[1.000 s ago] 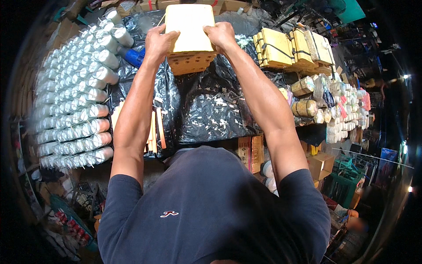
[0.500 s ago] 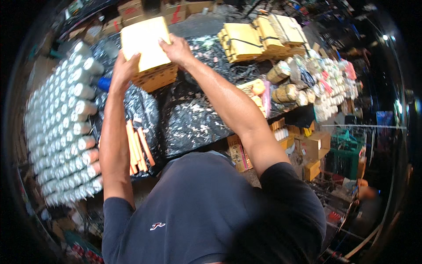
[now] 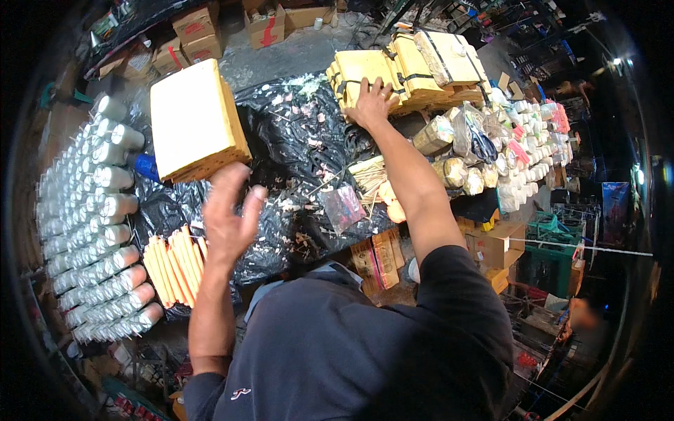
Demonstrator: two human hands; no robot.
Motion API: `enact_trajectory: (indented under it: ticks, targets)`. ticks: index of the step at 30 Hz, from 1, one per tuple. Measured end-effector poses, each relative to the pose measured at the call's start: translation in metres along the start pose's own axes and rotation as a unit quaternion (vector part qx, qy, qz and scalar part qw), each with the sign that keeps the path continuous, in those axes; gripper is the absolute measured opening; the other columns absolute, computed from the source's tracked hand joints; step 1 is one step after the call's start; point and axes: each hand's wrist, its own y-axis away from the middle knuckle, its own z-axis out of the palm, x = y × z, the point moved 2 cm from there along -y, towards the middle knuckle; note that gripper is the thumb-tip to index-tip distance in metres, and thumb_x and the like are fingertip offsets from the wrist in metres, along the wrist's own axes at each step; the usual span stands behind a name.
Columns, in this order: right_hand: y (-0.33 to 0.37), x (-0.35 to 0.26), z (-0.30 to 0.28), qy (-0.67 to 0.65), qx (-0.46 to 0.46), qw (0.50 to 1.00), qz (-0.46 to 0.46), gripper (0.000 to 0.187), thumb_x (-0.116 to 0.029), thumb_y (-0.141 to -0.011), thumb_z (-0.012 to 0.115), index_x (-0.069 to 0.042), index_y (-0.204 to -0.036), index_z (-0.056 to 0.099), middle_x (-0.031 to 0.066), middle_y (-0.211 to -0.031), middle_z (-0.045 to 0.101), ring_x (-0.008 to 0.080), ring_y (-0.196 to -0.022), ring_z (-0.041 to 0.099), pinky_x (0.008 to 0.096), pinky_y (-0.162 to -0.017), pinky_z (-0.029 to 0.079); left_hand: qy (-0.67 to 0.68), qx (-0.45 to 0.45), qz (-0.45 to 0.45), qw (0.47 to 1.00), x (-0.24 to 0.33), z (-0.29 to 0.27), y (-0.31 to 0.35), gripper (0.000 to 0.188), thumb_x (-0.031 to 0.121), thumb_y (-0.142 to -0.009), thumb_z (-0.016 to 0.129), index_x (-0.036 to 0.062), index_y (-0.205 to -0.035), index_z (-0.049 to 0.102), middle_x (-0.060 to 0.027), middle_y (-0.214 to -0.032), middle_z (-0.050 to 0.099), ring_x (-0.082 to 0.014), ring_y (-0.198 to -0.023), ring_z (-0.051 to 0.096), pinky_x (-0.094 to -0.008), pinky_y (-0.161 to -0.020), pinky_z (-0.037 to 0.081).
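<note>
My right hand (image 3: 373,104) reaches far forward and rests, fingers spread, on a yellow slab bundle (image 3: 361,69) bound with black straps. My left hand (image 3: 232,214) is off the table, empty, with thumb and fingers apart, just nearer to me than a stack of yellow slabs (image 3: 196,119). That stack stands alone at the left, touched by neither hand; holes show along its near side. Further strapped yellow slabs (image 3: 449,59) lie to the right of my right hand.
Rows of white cylinders (image 3: 112,203) line the left side. Orange sticks (image 3: 172,266) lie beside them on black plastic sheeting (image 3: 288,151) strewn with scraps. More white cylinders (image 3: 519,154) and wrapped bundles stand at the right. Cardboard boxes (image 3: 196,31) sit beyond the table.
Both hands have let go of the yellow slab stack at the left. My right hand has moved right onto the strapped bundle; my left has drawn back toward me.
</note>
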Motion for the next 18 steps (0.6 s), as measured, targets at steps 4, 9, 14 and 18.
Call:
enact_trajectory:
  ticks: [4,9,14,18]
  targets:
    - [-0.003,0.013,0.014,0.008,0.01,0.998,-0.068,0.094,-0.051,-0.089,0.076,-0.008,-0.161,0.033,0.0366,-0.157,0.036,0.063,-0.144,0.033,0.0793,-0.11,0.028,0.088,-0.211,-0.107,0.968,-0.008,0.088,0.018,0.051,0.026,-0.092,0.078,-0.0035,-0.132,0.066,-0.0244,-0.119,0.073,-0.0372,-0.112,0.072,-0.0437,-0.099,0.055]
    - [-0.008,0.008,0.013,0.014,0.051,0.996,-0.074,0.077,-0.029,-0.084,0.073,-0.003,-0.15,0.043,0.0384,-0.144,0.047,0.0626,-0.131,0.045,0.0777,-0.099,0.038,0.142,-0.16,-0.116,0.97,-0.046,0.207,-0.056,0.045,0.027,-0.095,0.075,-0.0039,-0.126,0.066,-0.0144,-0.102,0.073,-0.0234,-0.095,0.07,-0.0388,-0.089,0.055]
    - [0.028,0.012,0.009,-0.19,0.181,0.965,0.024,0.089,-0.028,-0.076,0.084,0.004,-0.149,0.044,0.0295,-0.149,0.043,0.0453,-0.14,0.042,0.0606,-0.116,0.033,0.089,-0.107,-0.236,0.962,-0.093,0.318,-0.184,0.064,0.041,-0.1,0.065,-0.0097,-0.138,0.058,-0.028,-0.127,0.071,-0.0397,-0.118,0.069,-0.0446,-0.1,0.052]
    - [0.044,0.042,0.049,-0.527,0.118,0.766,0.349,0.097,-0.038,-0.084,0.088,0.013,-0.151,0.038,0.0297,-0.141,0.051,0.0365,-0.125,0.056,0.0498,-0.105,0.05,0.08,-0.163,-0.234,0.955,-0.076,0.353,-0.232,0.071,0.051,-0.094,0.069,-0.0108,-0.13,0.065,-0.0337,-0.124,0.07,-0.0467,-0.119,0.068,-0.0502,-0.101,0.052]
